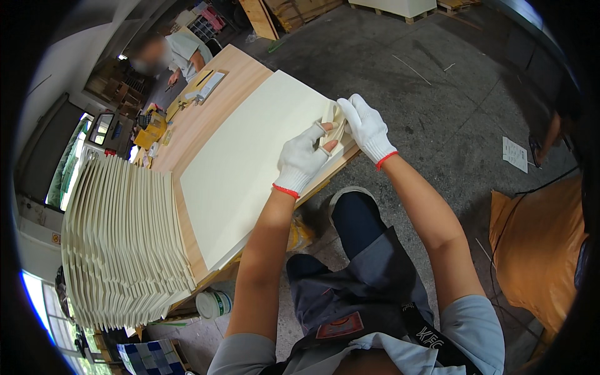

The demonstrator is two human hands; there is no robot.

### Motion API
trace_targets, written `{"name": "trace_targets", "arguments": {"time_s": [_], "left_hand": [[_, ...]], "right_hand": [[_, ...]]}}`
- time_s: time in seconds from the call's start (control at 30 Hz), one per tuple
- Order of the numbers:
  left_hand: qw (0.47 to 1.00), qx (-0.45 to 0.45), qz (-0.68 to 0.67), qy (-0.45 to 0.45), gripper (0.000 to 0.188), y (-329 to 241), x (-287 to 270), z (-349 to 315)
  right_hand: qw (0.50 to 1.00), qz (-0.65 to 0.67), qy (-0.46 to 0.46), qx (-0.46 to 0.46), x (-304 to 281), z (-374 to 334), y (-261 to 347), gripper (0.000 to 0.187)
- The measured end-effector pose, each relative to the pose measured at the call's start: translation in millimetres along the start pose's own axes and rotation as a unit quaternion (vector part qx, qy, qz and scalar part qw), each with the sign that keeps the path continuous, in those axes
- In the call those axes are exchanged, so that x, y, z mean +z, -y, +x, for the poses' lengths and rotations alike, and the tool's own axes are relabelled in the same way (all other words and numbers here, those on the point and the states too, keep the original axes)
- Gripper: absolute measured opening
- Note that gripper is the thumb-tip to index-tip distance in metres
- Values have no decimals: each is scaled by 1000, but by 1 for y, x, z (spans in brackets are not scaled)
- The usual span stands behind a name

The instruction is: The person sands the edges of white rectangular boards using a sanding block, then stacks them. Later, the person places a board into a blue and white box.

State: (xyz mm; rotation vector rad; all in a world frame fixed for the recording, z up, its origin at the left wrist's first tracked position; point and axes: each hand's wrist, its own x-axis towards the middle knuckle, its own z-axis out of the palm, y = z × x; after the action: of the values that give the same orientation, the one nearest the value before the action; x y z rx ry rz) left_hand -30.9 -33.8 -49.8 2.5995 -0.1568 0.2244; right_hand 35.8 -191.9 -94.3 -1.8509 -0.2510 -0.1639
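The scene is lit evenly by soft daylight admitted through windows [69, 165] at the left, where highlights are blown out, while straight edges are bent by fisheye distortion, corners are blacked out, and the distant background is rendered slightly soft.

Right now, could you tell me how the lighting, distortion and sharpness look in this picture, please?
Head view: even, soft light with faint shadows; fisheye bends the long wooden table edges and blackens the corners; bright glare at the lower-left window; both white-gloved hands, left hand and right hand, and the large cream paper sheet are sharp; the distant person is blurred.
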Motion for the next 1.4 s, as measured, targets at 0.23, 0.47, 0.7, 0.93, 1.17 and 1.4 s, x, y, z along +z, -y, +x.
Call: {"name": "trace_targets", "arguments": {"time_s": [0.23, 0.47, 0.7, 0.93, 1.17, 1.4], "left_hand": [[987, 109, 106, -51, 45, 11, 11, -5], [974, 118, 158, -110, 46, 4, 9, -13], [983, 2, 180, -33, 40, 4, 5, 21], [994, -19, 107, -8, 38, 13, 7, 26], [1000, 8, 1, 22, 45, 11, 3, 8], [999, -16, -19, 25, 44, 9, 3, 10]], "right_hand": [[999, -25, -7, -47, -5, -2, 1, 45], [946, -308, 91, -47, -40, -7, -6, 54], [896, -391, 122, -174, -47, 1, 8, 51], [984, -123, 106, -73, -22, 10, 9, 48], [999, -12, 38, 5, -7, 0, 4, 45], [999, 19, 34, 18, -6, 0, -1, 46]]}}
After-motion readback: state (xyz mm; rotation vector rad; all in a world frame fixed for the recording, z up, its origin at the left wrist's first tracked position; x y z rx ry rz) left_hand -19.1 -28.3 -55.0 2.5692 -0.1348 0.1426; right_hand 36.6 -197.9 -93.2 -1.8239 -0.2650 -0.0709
